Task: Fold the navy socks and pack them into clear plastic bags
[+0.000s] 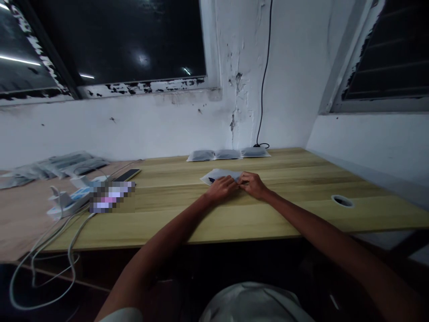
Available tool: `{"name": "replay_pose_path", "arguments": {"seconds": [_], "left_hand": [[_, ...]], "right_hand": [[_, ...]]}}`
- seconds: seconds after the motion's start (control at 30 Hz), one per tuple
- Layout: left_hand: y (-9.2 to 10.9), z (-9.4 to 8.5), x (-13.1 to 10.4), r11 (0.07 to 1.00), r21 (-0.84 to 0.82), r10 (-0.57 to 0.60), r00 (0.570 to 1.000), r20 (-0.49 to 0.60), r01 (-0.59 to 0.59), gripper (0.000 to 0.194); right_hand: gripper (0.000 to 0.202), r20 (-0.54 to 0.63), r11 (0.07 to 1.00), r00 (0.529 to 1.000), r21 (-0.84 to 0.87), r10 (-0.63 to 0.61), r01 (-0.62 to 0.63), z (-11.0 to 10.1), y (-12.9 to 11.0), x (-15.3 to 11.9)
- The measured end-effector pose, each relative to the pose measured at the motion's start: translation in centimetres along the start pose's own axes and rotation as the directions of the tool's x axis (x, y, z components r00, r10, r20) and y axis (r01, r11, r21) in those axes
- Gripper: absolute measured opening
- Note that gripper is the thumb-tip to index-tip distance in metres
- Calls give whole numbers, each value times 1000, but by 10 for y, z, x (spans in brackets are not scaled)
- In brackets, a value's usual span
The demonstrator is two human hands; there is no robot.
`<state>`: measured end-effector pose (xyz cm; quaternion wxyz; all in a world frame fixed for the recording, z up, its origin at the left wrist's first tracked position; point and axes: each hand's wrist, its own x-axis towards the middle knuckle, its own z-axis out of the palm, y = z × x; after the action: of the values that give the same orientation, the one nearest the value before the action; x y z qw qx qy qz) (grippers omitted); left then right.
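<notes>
A frosted translucent plastic pouch [219, 172] with something dark inside lies flat on the wooden table, in front of me. My left hand [221, 188] is closed over its near edge, fingers curled. Right beside it, my right hand [252, 184] pinches the pouch's near right end, and the fingertips of both hands almost meet there. The fingers hide that end of the pouch. Behind, along the wall, three similar filled pouches [228, 154] lie in a row.
More pouches [56, 165] are piled at the far left. A power strip [72, 201] with plugs and white cables [72, 250], a dark phone [127, 175] and a pixelated item [112, 197] sit on the left. A cable hole [342, 201] is at the right. A black cord [264, 76] hangs down the wall.
</notes>
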<state>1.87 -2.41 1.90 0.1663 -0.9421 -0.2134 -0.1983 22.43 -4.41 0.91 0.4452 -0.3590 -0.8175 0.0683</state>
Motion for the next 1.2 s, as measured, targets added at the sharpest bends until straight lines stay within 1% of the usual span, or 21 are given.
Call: {"name": "replay_pose_path", "arguments": {"seconds": [0.1, 0.2, 0.27, 0.37, 0.43, 0.5, 0.57, 0.63, 0.67, 0.73, 0.77, 0.8, 0.83, 0.87, 0.9, 0.97, 1.0, 1.03, 1.1, 1.13, 1.2], "left_hand": [[0, -1, 5, 1000, 9, 14, 999, 32, -14, 31], [-4, -3, 9, 998, 55, 29, 998, 47, -31, 28], [-13, -5, 9, 995, 100, 11, 999, 39, -15, 28], [-35, -6, 3, 985, 159, -71, 997, 1, 70, 31], [-51, -5, -2, 977, 180, -117, 993, -7, 117, 31], [-64, -3, -7, 974, 178, -142, 990, 4, 139, 30], [-69, 1, -9, 973, 165, -165, 986, 17, 159, 30], [-69, 6, -10, 974, 153, -178, 983, 44, 169, 33], [-68, 9, -10, 974, 145, -183, 981, 58, 173, 34], [-66, 16, -12, 975, 105, -205, 977, 64, 198, 32], [-66, 20, -14, 972, 73, -229, 972, 53, 225, 32], [-68, 23, -17, 964, 39, -265, 963, 41, 264, 35], [-70, 27, -20, 951, 9, -310, 950, 44, 310, 42], [-73, 30, -24, 933, -10, -357, 931, 72, 359, 49], [-77, 34, -28, 914, -16, -400, 908, 123, 405, 54], [-84, 39, -33, 882, -5, -456, 857, 239, 471, 58], [-87, 42, -35, 875, 1, -464, 840, 280, 483, 58], [-90, 44, -36, 874, 2, -463, 834, 300, 485, 60], [-92, 47, -36, 880, -10, -453, 843, 290, 476, 62], [-93, 48, -36, 882, -17, -448, 849, 280, 471, 62], [-92, 47, -36, 883, -30, -445, 854, 271, 469, 62]], "right_hand": [[11, 18, 998, 999, 54, 27, -28, -5, 5, 2], [17, 2, 994, 1000, 109, 25, -25, -10, 11, 5], [21, -75, 988, 996, 154, 44, -32, -15, 16, 7], [27, -211, 975, 971, 210, 114, -69, -26, 28, 9], [33, -263, 970, 952, 221, 159, -101, -34, 38, 9], [36, -301, 968, 934, 210, 195, -134, -42, 49, 9], [36, -335, 971, 917, 173, 215, -164, -47, 61, 7], [31, -352, 976, 910, 97, 218, -196, -52, 74, 4], [26, -337, 975, 916, 41, 219, -218, -53, 81, 2], [13, -249, 952, 937, -119, 245, -281, -55, 95, -4], [11, -201, 922, 938, -214, 281, -322, -56, 102, -8], [21, -169, 883, 931, -300, 324, -362, -56, 109, -11], [33, -150, 833, 913, -374, 381, -409, -56, 114, -14], [43, -142, 779, 885, -428, 444, -459, -56, 119, -17], [49, -136, 729, 853, -462, 504, -505, -55, 123, -20], [49, -111, 666, 799, -492, 591, -561, -52, 129, -22], [47, -94, 647, 780, -503, 618, -573, -51, 131, -23], [45, -82, 638, 770, -509, 632, -578, -51, 131, -22], [46, -68, 648, 776, -507, 627, -569, -49, 129, -20], [48, -57, 664, 789, -504, 612, -552, -47, 126, -19], [55, -24, 726, 839, -489, 543, -484, -40, 117, -17]]}}
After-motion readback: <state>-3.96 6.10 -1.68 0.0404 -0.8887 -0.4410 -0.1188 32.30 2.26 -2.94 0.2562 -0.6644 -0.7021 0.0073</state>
